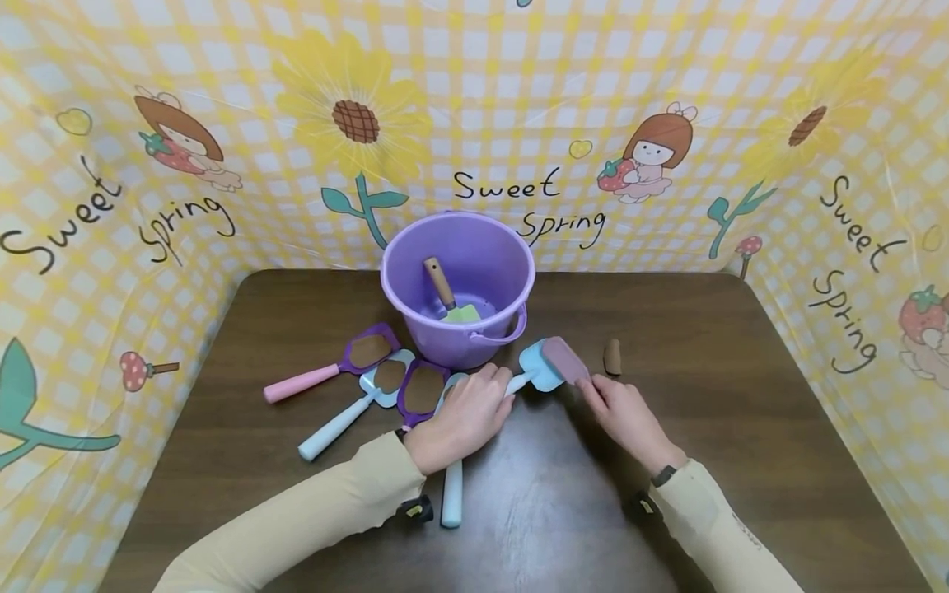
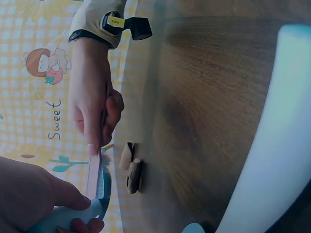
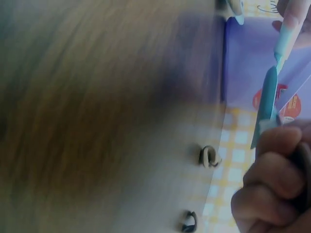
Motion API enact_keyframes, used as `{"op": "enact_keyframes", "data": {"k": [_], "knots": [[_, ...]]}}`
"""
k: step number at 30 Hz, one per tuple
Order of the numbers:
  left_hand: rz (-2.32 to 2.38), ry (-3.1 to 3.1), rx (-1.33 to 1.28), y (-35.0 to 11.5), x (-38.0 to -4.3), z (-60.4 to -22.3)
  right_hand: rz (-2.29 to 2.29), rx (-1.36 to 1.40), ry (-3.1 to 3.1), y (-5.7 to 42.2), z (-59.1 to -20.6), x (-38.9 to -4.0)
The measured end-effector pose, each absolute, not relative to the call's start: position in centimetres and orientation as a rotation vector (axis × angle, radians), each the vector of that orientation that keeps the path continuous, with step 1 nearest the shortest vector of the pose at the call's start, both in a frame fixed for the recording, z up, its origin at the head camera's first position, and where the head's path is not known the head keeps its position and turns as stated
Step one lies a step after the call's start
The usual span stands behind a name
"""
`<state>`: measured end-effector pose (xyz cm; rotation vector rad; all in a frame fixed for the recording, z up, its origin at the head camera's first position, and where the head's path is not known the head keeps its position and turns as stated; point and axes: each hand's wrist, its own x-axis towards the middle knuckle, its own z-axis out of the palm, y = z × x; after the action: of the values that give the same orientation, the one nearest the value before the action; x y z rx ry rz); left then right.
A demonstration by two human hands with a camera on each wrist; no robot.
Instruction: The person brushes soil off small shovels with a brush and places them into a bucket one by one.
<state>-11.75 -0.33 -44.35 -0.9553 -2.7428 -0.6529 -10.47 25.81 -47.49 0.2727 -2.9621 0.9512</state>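
My left hand (image 1: 461,418) grips the handle of a light blue toy shovel (image 1: 530,356), its blade raised over the table. My right hand (image 1: 628,422) pinches a flat mauve-bladed scraper (image 1: 567,361); most of its handle is hidden in the fist. In the head view the scraper's blade overlaps the shovel's blade. From the left wrist view, the two blades lie face to face, right up against each other. Curled brown pieces (image 2: 133,175) lie on the table beyond the hands; in the head view one brown piece (image 1: 611,357) shows right of the blades.
A purple bucket (image 1: 452,342) stands at the back, holding a green-bladed tool with a wooden handle (image 1: 441,284). Left of it lie several shovels with brown matter in their blades: a pink-handled one (image 1: 300,384), a blue one (image 1: 334,428), and others partly under my left arm.
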Motion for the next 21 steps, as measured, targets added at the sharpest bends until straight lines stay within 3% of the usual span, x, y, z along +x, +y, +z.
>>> {"op": "enact_keyframes", "data": {"k": [5,12,21], "knots": [[-0.663,-2.745,-0.963,-0.31,-11.81,-44.42,0.980,0.195,-2.946,25.66,-47.08,-10.57],[-0.672,-2.735,-0.954,-0.28,-11.76,-44.50,1.064,0.456,-2.946,24.98,-47.22,-10.47],[-0.698,-2.743,-0.966,-0.30,-11.44,-44.75,0.960,0.208,-2.933,25.59,-47.11,-10.78]]}}
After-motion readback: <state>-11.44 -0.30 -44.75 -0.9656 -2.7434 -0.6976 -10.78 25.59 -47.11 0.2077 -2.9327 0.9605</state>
